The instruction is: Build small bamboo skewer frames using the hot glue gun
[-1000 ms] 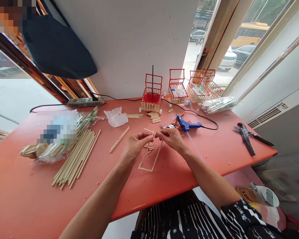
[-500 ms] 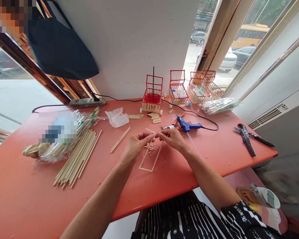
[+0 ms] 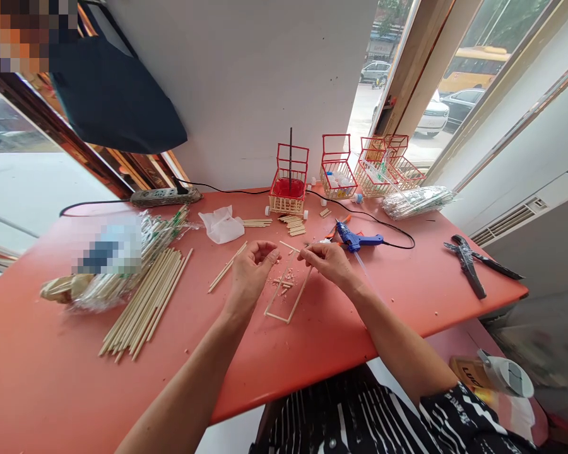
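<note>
My right hand (image 3: 325,260) is closed in a pinch on the end of a short wooden stick (image 3: 289,246), held just above the red table (image 3: 52,372). A little to the left, my left hand (image 3: 252,270) hovers with its fingers loosely curled and apart, holding nothing and not touching the stick. Below and between both hands, a rectangular frame of thin sticks (image 3: 284,304) lies flat on the table, with wood crumbs (image 3: 288,277) around its far end.
A blue glue gun (image 3: 358,239) with its black cord and orange-handled cutters (image 3: 334,229) lie behind my right hand. Black pliers (image 3: 467,258) lie far right. Long sticks (image 3: 146,301) and a bag of sticks (image 3: 123,268) lie left. Red-and-wood baskets (image 3: 288,184) stand at the wall.
My left hand has let go of the short stick and drawn back to the left, its fingers now apart. My right hand still pinches the stick.
</note>
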Available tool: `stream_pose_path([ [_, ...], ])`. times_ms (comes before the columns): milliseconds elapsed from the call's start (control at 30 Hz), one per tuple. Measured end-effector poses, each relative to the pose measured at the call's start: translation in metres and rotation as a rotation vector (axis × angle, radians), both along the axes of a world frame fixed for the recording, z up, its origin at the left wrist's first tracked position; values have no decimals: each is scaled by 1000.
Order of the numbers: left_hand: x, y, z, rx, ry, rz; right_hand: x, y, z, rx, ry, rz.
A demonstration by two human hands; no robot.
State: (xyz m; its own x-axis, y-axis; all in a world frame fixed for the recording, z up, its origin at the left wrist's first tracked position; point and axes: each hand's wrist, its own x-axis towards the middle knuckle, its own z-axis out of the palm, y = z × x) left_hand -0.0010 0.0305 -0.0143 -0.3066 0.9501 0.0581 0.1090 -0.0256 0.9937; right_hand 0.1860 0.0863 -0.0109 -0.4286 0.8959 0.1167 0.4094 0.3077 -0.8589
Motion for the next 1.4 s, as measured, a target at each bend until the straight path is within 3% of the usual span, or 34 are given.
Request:
stream_pose_path([
  [867, 7, -7, 7, 164, 392, -10, 0, 0, -2, 21, 1, 13],
  [1167, 4, -6, 4, 434, 850, 39, -1, -2, -1, 3, -18, 50],
  [1400, -1, -4, 6, 481, 954, -31, -2, -2, -2, -14, -7, 73],
])
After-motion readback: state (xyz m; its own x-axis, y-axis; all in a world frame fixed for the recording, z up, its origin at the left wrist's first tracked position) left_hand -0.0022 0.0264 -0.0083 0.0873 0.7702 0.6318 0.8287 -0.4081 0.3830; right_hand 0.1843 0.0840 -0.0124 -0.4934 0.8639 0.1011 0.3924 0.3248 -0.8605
